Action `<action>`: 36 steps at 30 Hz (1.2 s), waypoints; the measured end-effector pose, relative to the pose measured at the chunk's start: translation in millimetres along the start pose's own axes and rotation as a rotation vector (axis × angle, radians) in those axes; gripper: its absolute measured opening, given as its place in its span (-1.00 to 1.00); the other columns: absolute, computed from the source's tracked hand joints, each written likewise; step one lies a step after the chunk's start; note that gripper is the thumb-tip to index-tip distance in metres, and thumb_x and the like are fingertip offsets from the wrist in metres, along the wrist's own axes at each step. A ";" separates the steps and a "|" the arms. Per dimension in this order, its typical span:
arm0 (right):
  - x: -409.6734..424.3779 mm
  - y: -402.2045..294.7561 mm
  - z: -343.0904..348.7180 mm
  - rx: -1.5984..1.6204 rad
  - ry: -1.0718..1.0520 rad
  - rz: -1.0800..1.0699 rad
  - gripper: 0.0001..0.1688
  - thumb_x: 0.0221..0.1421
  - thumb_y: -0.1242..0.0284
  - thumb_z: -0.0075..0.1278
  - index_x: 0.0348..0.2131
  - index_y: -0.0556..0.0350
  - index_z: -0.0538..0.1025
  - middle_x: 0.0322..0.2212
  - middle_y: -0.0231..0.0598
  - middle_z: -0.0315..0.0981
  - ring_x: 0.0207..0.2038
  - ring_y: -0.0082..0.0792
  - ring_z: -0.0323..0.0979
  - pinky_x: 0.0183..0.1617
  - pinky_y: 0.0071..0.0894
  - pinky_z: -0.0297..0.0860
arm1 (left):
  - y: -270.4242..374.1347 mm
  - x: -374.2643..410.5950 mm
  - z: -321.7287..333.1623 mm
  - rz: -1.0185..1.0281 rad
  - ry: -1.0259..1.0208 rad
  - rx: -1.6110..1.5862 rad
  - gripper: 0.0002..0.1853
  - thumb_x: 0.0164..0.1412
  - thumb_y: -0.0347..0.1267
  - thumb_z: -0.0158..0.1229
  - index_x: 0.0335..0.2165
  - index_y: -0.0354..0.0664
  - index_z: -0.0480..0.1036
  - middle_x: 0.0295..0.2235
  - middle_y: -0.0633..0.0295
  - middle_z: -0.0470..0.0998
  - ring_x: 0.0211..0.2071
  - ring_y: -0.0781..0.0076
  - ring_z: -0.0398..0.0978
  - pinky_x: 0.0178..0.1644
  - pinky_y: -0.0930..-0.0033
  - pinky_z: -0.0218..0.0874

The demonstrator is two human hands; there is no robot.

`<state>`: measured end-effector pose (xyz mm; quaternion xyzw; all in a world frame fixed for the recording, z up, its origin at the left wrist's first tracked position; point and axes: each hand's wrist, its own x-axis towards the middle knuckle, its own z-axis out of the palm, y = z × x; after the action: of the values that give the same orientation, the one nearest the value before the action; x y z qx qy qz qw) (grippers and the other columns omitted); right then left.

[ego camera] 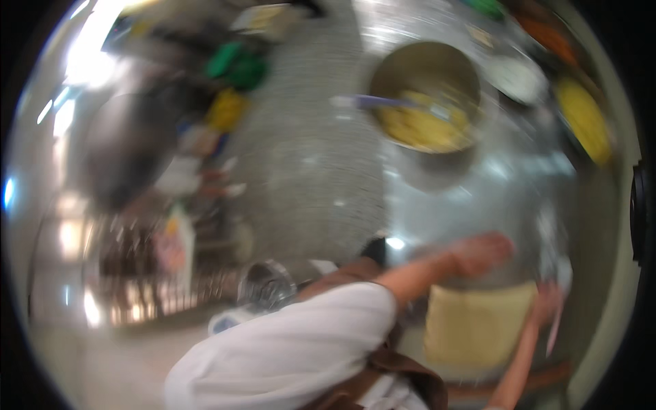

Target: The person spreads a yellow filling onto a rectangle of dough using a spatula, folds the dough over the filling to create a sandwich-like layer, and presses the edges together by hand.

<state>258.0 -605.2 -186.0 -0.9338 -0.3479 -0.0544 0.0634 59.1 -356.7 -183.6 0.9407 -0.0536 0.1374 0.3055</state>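
Note:
Motion blur softens the whole view. My left hand [484,253] hovers above the steel worktop [492,210], just beyond a pale yellow rectangular slab [476,323]. I cannot make out its fingers or anything in them. At the slab's right edge is my right hand [548,302], touching or close to a whitish, partly clear item [564,274]. A thin pinkish strip [553,333] shows below that hand; whether it is gripped is unclear. Farther up the worktop stands a deep round metal pot [425,61] holding a yellow mass [425,123], with a purple-handled utensil [379,101] resting across it.
A white-filled bowl [515,79] and a long container of yellow food [584,120] sit at the far right. Left of the worktop runs a grey floor [307,154]. A blurred person [133,138] stands beyond it, near green [238,66] and yellow [225,110] items. A metal vessel [266,284] is lower left.

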 end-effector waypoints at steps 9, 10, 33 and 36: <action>25.6 -3.3 -36.9 0.105 0.084 -0.066 -0.74 0.08 0.27 0.02 -0.44 0.04 0.34 -0.42 -0.24 0.32 -0.25 -0.21 0.30 -0.14 -0.21 0.15 | 34.6 25.7 -12.5 -0.021 -0.194 0.152 -0.43 0.12 -0.42 -0.11 0.15 -0.23 0.18 0.20 0.11 0.17 0.23 0.14 0.09 0.31 0.08 -0.11; 25.5 -8.7 -31.0 0.063 0.125 -0.092 -0.75 0.08 0.27 0.02 -0.44 0.03 0.34 -0.43 -0.26 0.32 -0.25 -0.23 0.30 -0.14 -0.23 0.15 | 31.9 27.4 -13.7 -0.016 -0.186 0.166 -0.43 0.12 -0.41 -0.10 0.15 -0.23 0.19 0.20 0.13 0.18 0.23 0.15 0.10 0.30 0.08 -0.10; -69.1 28.6 -37.8 -0.024 0.188 -0.015 -0.80 0.05 0.31 0.04 -0.47 -0.05 0.34 -0.50 -0.35 0.28 -0.33 -0.30 0.32 -0.21 -0.28 0.16 | 35.5 26.7 -13.7 0.001 -0.183 0.274 -0.46 0.11 -0.42 -0.11 0.12 -0.22 0.24 0.17 0.09 0.23 0.20 0.11 0.15 0.27 0.05 -0.03; -73.3 47.1 -43.5 0.209 0.269 0.056 -0.81 0.11 0.33 -0.01 -0.48 0.01 0.36 -0.49 -0.30 0.35 -0.33 -0.23 0.34 -0.19 -0.23 0.17 | 34.0 31.9 -12.6 0.020 -0.183 0.278 -0.45 0.11 -0.43 -0.12 0.12 -0.21 0.23 0.18 0.08 0.21 0.21 0.11 0.13 0.27 0.05 -0.04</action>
<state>231.3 -694.4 -157.6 -0.9156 -0.3141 -0.1406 0.2078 80.6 -377.2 -145.6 0.9819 -0.0712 0.0601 0.1646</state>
